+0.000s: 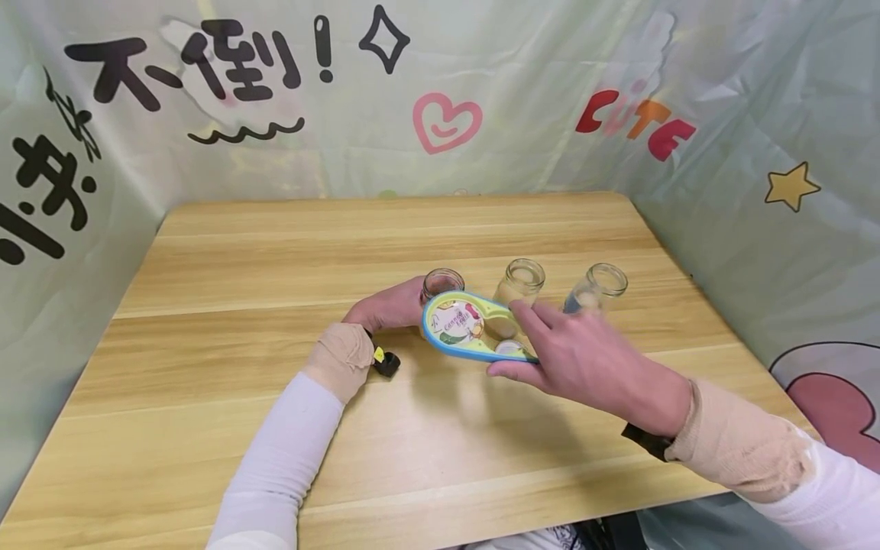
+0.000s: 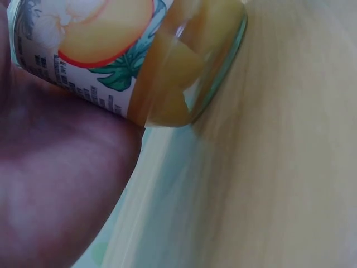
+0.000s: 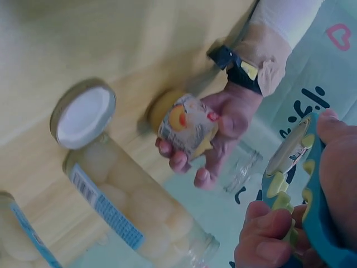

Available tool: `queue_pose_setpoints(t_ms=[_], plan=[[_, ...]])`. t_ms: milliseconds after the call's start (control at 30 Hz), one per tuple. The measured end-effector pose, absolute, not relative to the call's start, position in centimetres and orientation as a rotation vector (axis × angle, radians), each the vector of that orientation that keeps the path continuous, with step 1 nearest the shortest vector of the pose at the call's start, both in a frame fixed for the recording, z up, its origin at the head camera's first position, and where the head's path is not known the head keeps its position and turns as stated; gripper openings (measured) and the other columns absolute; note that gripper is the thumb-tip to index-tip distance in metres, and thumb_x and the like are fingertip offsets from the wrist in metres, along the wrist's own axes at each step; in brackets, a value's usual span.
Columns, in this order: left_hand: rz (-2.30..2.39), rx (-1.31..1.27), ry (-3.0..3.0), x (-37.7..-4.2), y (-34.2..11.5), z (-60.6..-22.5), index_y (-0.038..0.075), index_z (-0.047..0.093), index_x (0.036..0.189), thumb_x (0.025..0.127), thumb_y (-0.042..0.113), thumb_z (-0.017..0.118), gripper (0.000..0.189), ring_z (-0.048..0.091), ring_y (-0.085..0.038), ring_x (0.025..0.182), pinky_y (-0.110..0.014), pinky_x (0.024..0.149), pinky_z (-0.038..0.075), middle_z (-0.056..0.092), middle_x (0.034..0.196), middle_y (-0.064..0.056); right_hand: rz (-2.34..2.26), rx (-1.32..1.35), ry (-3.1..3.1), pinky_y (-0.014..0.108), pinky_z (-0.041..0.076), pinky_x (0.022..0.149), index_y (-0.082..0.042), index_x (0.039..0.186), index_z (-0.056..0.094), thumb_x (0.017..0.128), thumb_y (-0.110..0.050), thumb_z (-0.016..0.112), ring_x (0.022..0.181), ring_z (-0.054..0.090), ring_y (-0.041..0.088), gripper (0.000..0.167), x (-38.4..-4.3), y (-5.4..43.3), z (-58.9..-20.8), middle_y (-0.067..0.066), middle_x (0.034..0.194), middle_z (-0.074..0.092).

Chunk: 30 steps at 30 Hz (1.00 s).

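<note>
My left hand (image 1: 393, 305) grips a glass jar (image 1: 442, 284) of yellow fruit with a peach-printed label (image 2: 106, 39). The jar's mouth is uncovered. My right hand (image 1: 584, 355) holds a blue and yellow jar opener (image 1: 474, 354) by its handle, in front of and partly over that jar in the head view. A round printed lid (image 1: 457, 321) sits inside the opener's loop. Beside the left jar stands a middle jar (image 3: 139, 201) of pale round fruit, also uncovered. A lid (image 3: 83, 116) with a white inner side lies by its base.
A third glass jar (image 1: 606, 283) with a blue label stands to the right, its mouth uncovered and its lower part hidden behind my right hand. The wooden table (image 1: 275, 252) meets printed cloth walls (image 1: 522, 69) at the back and sides.
</note>
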State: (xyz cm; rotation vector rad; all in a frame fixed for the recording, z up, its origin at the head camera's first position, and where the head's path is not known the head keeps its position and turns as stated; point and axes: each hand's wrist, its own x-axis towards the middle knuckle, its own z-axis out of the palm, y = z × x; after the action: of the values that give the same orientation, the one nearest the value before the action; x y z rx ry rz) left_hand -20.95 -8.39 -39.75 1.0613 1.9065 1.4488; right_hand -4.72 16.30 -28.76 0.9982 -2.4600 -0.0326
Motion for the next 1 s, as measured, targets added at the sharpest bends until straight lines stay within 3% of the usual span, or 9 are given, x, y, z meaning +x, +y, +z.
queue_pose_setpoints(t_ms=[133, 300, 500, 767, 900, 1000], plan=[[1.457, 1.051, 1.923, -21.0, -8.3, -39.8, 0.007, 0.062, 0.125, 0.08, 0.007, 0.084, 0.05, 0.053, -0.016, 0.12, -0.033, 0.114, 0.042, 0.062, 0.127, -0.006, -0.027, 1.007, -2.46, 0.023, 0.028, 0.037, -0.003, 0.106, 0.058, 0.099, -0.077, 0.028, 0.041, 0.033, 0.007, 0.08, -4.3, 16.2, -29.3, -0.002, 0.065, 0.048], [1.467, 1.009, 1.929, -21.0, -8.3, -39.9, 0.006, 0.059, 0.129, 0.079, 0.008, 0.085, 0.056, 0.057, -0.016, 0.121, -0.037, 0.118, 0.04, 0.065, 0.126, -0.006, -0.023, 1.006, -2.489, 0.024, 0.031, 0.037, -0.004, 0.108, 0.059, 0.099, -0.077, 0.025, 0.042, 0.036, 0.007, 0.081, -3.9, 16.1, -29.8, -0.001, 0.065, 0.049], [1.48, 1.017, 1.885, -21.1, -8.3, -40.0, 0.009, 0.06, 0.125, 0.082, 0.007, 0.083, 0.048, 0.06, -0.016, 0.117, -0.033, 0.114, 0.042, 0.069, 0.119, -0.004, -0.018, 1.032, -2.5, 0.021, 0.028, 0.038, -0.004, 0.111, 0.059, 0.099, -0.077, 0.03, 0.043, 0.036, 0.006, 0.079, -3.8, 16.2, -30.5, -0.003, 0.063, 0.048], [1.48, 0.997, 1.894, -20.9, -8.4, -39.8, 0.008, 0.06, 0.127, 0.086, 0.008, 0.08, 0.045, 0.059, -0.014, 0.119, -0.034, 0.116, 0.041, 0.069, 0.122, -0.003, -0.03, 1.027, -2.551, 0.021, 0.029, 0.038, -0.005, 0.11, 0.062, 0.098, -0.077, 0.03, 0.042, 0.041, 0.008, 0.08, -3.7, 16.2, -31.6, -0.002, 0.065, 0.051], [1.493, 1.015, 1.868, -20.9, -8.4, -39.7, 0.005, 0.058, 0.127, 0.087, 0.007, 0.08, 0.046, 0.059, -0.016, 0.119, -0.034, 0.115, 0.041, 0.068, 0.122, -0.006, 0.08, 0.996, -2.725, 0.02, 0.033, 0.04, -0.008, 0.104, 0.061, 0.097, -0.076, 0.038, 0.046, 0.044, 0.004, 0.072, -3.7, 16.2, -32.1, -0.005, 0.067, 0.053], [1.506, 1.002, 1.833, -20.8, -8.4, -39.7, 0.01, 0.059, 0.123, 0.086, 0.005, 0.08, 0.043, 0.06, -0.017, 0.116, -0.03, 0.111, 0.043, 0.068, 0.12, -0.006, 0.233, 0.987, -2.869, 0.017, 0.034, 0.045, -0.01, 0.097, 0.059, 0.097, -0.07, 0.05, 0.051, 0.041, 0.0, 0.061, -3.9, 16.2, -32.5, -0.008, 0.066, 0.05]])
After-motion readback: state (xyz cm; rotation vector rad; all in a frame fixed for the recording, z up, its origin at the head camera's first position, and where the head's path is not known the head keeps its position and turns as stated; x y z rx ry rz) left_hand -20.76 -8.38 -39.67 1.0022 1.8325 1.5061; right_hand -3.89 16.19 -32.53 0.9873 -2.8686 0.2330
